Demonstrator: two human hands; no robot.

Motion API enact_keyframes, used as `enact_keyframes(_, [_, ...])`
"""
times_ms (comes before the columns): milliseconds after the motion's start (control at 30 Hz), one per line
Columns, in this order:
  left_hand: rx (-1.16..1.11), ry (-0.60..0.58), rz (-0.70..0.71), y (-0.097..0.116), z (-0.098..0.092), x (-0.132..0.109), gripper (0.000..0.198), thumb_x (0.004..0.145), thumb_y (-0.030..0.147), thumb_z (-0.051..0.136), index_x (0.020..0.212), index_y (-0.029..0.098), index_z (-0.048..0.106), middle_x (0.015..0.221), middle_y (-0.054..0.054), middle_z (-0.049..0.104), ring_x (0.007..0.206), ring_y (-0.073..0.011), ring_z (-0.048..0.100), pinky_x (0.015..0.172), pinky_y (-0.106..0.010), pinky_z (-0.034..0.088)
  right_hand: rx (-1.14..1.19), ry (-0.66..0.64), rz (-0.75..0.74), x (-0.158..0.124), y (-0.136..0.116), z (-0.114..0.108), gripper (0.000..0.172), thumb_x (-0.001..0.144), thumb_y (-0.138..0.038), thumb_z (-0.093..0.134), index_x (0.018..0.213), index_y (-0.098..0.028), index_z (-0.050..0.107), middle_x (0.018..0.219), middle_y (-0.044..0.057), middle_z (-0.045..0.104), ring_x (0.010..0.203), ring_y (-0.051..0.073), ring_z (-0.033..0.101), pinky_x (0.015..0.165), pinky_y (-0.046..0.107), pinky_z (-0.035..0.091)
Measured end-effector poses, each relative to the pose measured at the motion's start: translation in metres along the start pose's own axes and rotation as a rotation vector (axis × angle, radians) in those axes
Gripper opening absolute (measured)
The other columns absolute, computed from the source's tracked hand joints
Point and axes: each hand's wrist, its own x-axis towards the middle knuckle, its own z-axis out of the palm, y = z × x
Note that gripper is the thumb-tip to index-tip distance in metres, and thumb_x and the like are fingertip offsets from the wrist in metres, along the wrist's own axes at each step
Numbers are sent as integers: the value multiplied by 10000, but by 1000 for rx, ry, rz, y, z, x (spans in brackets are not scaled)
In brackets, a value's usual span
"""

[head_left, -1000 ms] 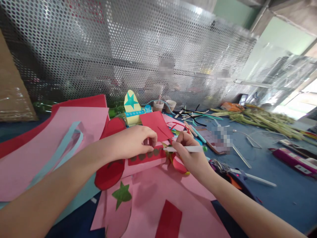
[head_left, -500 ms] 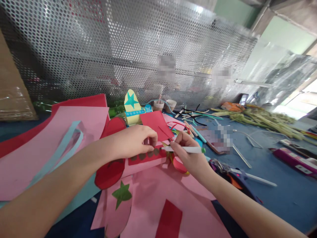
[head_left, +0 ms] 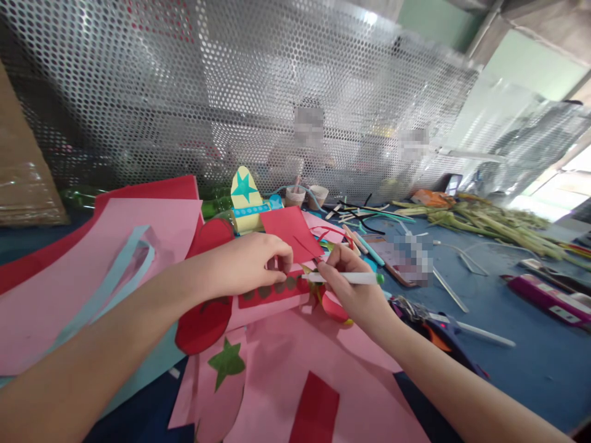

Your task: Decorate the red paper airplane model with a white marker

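Note:
A pink paper tube (head_left: 272,306) lies across the middle, banded by a red strip (head_left: 255,294) with dark green dots. My left hand (head_left: 258,258) rests on it from the left, its fingers curled and pinched at the dots; anything small between them is hidden. In my right hand (head_left: 348,280) is a slim white marker pen (head_left: 353,279) with a green end, its tip pointing left close to the dots. Red rounded paper pieces (head_left: 203,329) stick out at the tube's left end. Below lies a pink flap with a green star (head_left: 227,363).
Pink sheets (head_left: 138,240) and light-blue strips lie left. Behind stand a yellow paper rocket shape (head_left: 244,191) and small cups (head_left: 317,195). To the right are a phone (head_left: 392,261), white sticks, a purple object (head_left: 547,298) and dried stalks (head_left: 484,221). A perforated silver screen rises behind.
Both hands, the marker pen and the paper tube stay practically where they were. The view has shifted very slightly, and a dark shape shows behind the screen at far right.

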Motion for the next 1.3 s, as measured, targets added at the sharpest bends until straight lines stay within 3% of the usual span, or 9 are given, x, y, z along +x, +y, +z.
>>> enact_keyframes(433, [3,-4,26,1,-1,0,90,767,163,566,820,191,633,863,-6,651,714,-132,590,587,-236,397,-14,-46,-27,0,-6,-1,270,749,-332,550,571,-228,376,474,-50,423,457,102,375,460,241,306])
enact_keyframes(1100, [15,8,24,1,0,0,96,755,175,567,813,186,642,869,-12,654,710,-130,592,591,-232,399,88,-114,15,-2,-8,0,253,744,-320,555,583,-231,382,433,-59,450,393,96,405,406,222,298])
enact_keyframes(1300, [19,2,20,2,-1,0,95,761,177,572,820,189,646,859,-8,652,710,-127,582,588,-232,398,-17,-27,-14,0,-4,-1,247,743,-313,543,575,-225,384,476,-54,423,451,93,368,442,229,294])
